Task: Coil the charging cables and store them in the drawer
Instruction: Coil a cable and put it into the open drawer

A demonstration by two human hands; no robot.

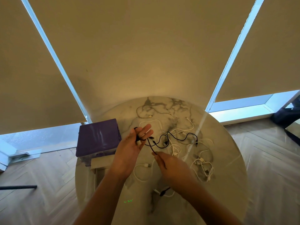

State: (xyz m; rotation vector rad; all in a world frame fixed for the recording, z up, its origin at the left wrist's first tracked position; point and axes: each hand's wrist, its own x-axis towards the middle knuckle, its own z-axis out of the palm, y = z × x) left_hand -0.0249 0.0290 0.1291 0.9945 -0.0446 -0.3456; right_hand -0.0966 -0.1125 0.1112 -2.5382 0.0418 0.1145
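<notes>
A black charging cable [178,139] snakes over the round marble table [227,172]. Its near end is looped round the fingers of my left hand [133,146], which is held palm up with the thumb against the loops. My right hand [172,166] pinches the same cable just to the right, and a short taut stretch runs between the two hands. Several white cables [203,166] lie loose and tangled on the table. A purple-topped drawer unit [98,137] stands at the table's left edge, with a pale drawer [101,161] showing below its front.
A thin cable [146,111] lies at the table's far side. A short black and white cable [164,191] lies near the front edge, under my right forearm. Wooden floor surrounds the table; blinds cover the windows behind. A dark bar [17,187] lies on the floor, left.
</notes>
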